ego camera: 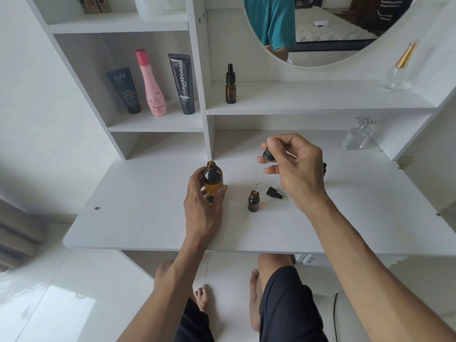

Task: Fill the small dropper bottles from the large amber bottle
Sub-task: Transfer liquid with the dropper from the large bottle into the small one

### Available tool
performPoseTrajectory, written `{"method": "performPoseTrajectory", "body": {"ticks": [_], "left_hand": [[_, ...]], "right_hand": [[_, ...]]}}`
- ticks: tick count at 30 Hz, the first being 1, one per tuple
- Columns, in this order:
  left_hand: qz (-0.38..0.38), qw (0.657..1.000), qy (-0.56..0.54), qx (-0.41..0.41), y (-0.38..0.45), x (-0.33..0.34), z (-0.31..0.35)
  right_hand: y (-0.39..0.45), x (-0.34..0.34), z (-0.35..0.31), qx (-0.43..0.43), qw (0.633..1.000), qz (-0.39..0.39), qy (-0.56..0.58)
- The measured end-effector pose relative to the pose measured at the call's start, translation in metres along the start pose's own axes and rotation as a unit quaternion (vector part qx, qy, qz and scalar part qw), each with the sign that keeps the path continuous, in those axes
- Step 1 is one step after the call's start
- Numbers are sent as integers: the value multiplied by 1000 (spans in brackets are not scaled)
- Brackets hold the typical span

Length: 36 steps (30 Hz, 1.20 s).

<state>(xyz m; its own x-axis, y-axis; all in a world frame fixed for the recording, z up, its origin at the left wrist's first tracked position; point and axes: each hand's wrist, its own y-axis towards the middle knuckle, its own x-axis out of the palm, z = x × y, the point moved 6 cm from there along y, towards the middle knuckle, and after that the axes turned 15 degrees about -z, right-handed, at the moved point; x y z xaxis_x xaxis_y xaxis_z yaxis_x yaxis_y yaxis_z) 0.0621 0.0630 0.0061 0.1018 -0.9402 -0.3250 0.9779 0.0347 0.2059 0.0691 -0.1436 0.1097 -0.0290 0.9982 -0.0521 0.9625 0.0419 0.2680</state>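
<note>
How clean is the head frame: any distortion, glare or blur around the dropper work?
Head view: wide-angle bending bows the shelves and desk edges; soft, even daylight, faint shadows; glare on the floor tiles lower left; the pipette over the small bottle is thin and slightly soft; both hands, left and right, are sharp.

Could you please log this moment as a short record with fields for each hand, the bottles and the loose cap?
left hand: wrapped around the large amber bottle, upright on the desk, mouth open
right hand: pinching a dropper, glass tip at the mouth of the small open bottle
loose dropper cap: lying on its side just right of the small open bottle
capped dropper bottle: upright on the shelf
liquid level in small open bottle: cannot tell
</note>
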Motion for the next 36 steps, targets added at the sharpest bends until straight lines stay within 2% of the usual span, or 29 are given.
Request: {"method": "performPoseTrajectory", "body": {"ticks": [36], "left_hand": [[-5, 1000, 5, 5, 1, 1, -3]], "right_hand": [[0, 7, -1, 0, 997, -26, -67]]}}
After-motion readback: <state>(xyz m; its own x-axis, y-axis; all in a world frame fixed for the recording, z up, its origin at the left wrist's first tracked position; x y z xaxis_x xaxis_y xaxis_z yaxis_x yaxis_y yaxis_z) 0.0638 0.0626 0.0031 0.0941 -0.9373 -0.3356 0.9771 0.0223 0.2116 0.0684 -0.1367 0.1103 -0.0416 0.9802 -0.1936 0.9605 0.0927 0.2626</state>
